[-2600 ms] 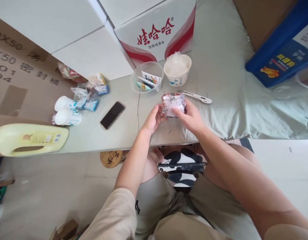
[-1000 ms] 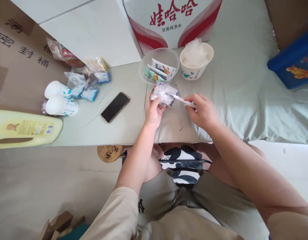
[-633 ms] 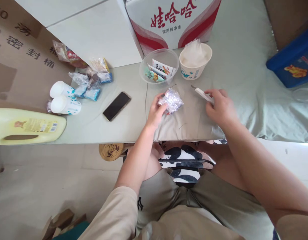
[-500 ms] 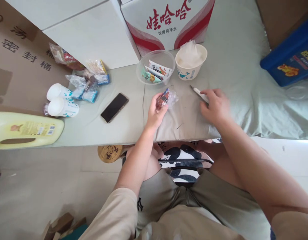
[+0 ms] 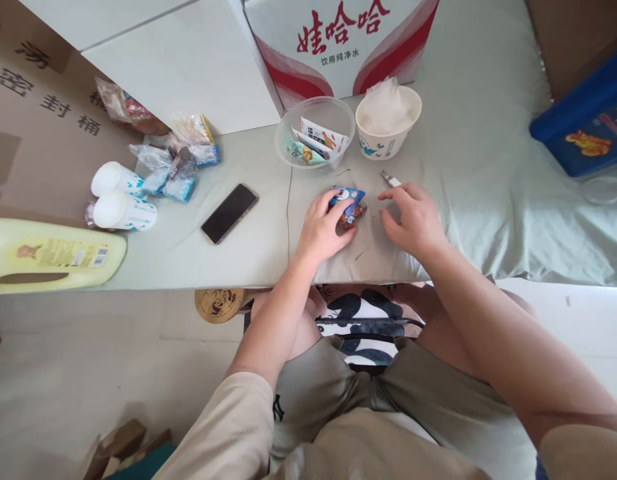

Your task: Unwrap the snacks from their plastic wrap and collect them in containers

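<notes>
The fingers (image 5: 322,205) of the left hand (image 5: 319,230) are curled around a small packet (image 5: 355,196), with the thumb at its near edge and the fingertips lying over its top. The packet is a glossy, creased wrapper, blue with a white patch and reddish-brown print, and it sits at the middle of the bench (image 5: 243,267), nearer the person than the tub. The right hand (image 5: 417,221) is loosely spread, thumb and forefinger well apart. A slim white knife (image 5: 391,179) with a metal tip shows just beyond the forefinger; the rest is hidden, so whether the right hand touches it cannot be told.

The bench has a pale green cloth, smooth on the left and wrinkled on the right. The tub (image 5: 283,150), round, thin and clear, holds flat printed sachets (image 5: 318,143). Just beside it stands a paper bowl (image 5: 381,148) with a soft, crumpled whitish bag (image 5: 387,105) inside. A smooth, dark, rectangular phone (image 5: 230,213) lies to the left, and farther left lie two tapered white cups (image 5: 125,212).
</notes>
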The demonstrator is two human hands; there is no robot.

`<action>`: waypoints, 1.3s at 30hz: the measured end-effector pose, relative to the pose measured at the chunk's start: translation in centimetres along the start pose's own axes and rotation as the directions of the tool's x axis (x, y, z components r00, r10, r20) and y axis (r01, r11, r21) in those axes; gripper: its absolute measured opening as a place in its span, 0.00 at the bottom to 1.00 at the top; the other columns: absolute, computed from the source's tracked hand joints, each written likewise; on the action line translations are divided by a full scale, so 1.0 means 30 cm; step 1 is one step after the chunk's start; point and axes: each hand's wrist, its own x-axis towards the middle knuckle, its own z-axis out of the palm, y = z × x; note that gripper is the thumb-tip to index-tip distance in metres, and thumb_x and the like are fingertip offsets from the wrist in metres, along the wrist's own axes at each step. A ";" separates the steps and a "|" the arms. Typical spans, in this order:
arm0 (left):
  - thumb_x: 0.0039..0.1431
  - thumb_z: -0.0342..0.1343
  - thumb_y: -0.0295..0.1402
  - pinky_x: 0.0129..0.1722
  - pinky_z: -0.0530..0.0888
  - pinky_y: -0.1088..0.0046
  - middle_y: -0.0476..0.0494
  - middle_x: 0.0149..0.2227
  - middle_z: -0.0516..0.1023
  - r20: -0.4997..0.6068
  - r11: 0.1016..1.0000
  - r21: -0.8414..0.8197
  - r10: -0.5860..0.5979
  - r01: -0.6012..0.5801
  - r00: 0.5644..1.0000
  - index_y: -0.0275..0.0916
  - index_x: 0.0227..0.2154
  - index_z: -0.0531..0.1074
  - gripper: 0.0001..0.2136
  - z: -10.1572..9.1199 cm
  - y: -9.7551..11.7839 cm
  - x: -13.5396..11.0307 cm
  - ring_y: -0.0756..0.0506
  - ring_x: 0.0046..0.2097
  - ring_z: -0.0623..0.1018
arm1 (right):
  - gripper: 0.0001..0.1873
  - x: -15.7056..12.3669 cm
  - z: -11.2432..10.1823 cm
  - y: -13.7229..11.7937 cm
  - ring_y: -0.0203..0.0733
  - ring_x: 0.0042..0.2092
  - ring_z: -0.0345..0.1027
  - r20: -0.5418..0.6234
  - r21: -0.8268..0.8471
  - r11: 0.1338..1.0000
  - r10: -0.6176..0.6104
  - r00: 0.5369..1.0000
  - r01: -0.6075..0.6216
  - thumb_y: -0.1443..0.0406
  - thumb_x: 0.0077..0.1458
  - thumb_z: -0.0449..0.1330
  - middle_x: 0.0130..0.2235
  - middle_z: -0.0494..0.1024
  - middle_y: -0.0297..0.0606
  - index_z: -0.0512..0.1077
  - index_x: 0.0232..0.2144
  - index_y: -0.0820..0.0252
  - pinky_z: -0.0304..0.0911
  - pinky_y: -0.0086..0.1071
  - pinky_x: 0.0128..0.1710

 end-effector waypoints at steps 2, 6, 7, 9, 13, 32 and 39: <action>0.61 0.61 0.42 0.63 0.71 0.55 0.37 0.60 0.73 -0.048 0.989 -0.122 -0.083 0.077 0.995 0.44 0.54 0.72 0.20 0.008 0.002 0.008 0.37 0.62 0.73 | 0.13 -0.001 0.000 -0.013 0.57 0.46 0.73 0.015 0.028 1.000 -0.011 1.000 0.011 0.64 0.58 0.55 0.44 0.78 0.48 0.74 0.44 0.54 0.69 0.51 0.47; 0.72 0.42 0.44 0.47 0.80 0.60 0.39 0.47 0.81 -0.108 0.856 -0.459 -0.322 0.240 0.940 0.43 0.53 0.70 0.18 0.005 -0.026 0.008 0.41 0.47 0.82 | 0.14 -0.005 -0.003 -0.034 0.54 0.47 0.74 0.059 0.110 0.994 -0.013 0.998 0.007 0.63 0.58 0.55 0.46 0.79 0.47 0.73 0.46 0.54 0.70 0.47 0.45; 0.72 0.43 0.43 0.46 0.80 0.62 0.40 0.46 0.81 -0.129 0.851 -0.463 -0.342 0.249 0.931 0.42 0.52 0.70 0.17 -0.001 -0.029 0.003 0.42 0.46 0.82 | 0.14 -0.006 -0.003 -0.037 0.54 0.47 0.74 0.068 0.129 0.992 -0.014 0.998 0.006 0.63 0.58 0.56 0.46 0.79 0.47 0.73 0.46 0.55 0.70 0.47 0.46; 0.68 0.50 0.42 0.48 0.79 0.63 0.39 0.48 0.80 -0.210 0.895 -0.388 -0.317 0.218 0.925 0.41 0.51 0.71 0.15 -0.019 -0.026 -0.010 0.41 0.49 0.81 | 0.15 -0.006 -0.002 -0.043 0.53 0.47 0.74 0.075 0.152 0.988 -0.011 0.997 -0.001 0.62 0.58 0.56 0.46 0.79 0.46 0.73 0.46 0.56 0.70 0.46 0.46; 0.63 0.57 0.41 0.55 0.76 0.60 0.37 0.54 0.78 -0.151 0.958 -0.271 -0.142 0.097 0.978 0.42 0.50 0.73 0.15 -0.058 -0.001 -0.024 0.39 0.57 0.77 | 0.14 -0.004 0.002 -0.051 0.52 0.45 0.74 0.079 0.158 0.987 0.014 0.997 -0.026 0.62 0.58 0.56 0.45 0.80 0.46 0.73 0.46 0.55 0.71 0.45 0.44; 0.63 0.58 0.41 0.38 0.75 0.70 0.48 0.28 0.77 -0.086 0.754 -0.550 -0.480 0.360 0.873 0.41 0.31 0.74 0.10 -0.074 -0.012 -0.016 0.47 0.34 0.78 | 0.15 -0.015 0.002 -0.079 0.49 0.44 0.75 0.187 0.286 0.957 -0.097 0.978 0.040 0.61 0.56 0.59 0.44 0.79 0.44 0.74 0.46 0.56 0.71 0.42 0.45; 0.53 0.65 0.45 0.25 0.72 0.74 0.50 0.24 0.73 0.051 0.323 -0.864 -0.708 0.386 0.704 0.42 0.28 0.68 0.15 -0.060 -0.027 0.011 0.50 0.25 0.73 | 0.14 -0.019 0.011 -0.103 0.49 0.44 0.75 0.276 0.338 0.931 -0.237 0.931 0.137 0.63 0.60 0.57 0.43 0.80 0.42 0.75 0.48 0.53 0.70 0.43 0.46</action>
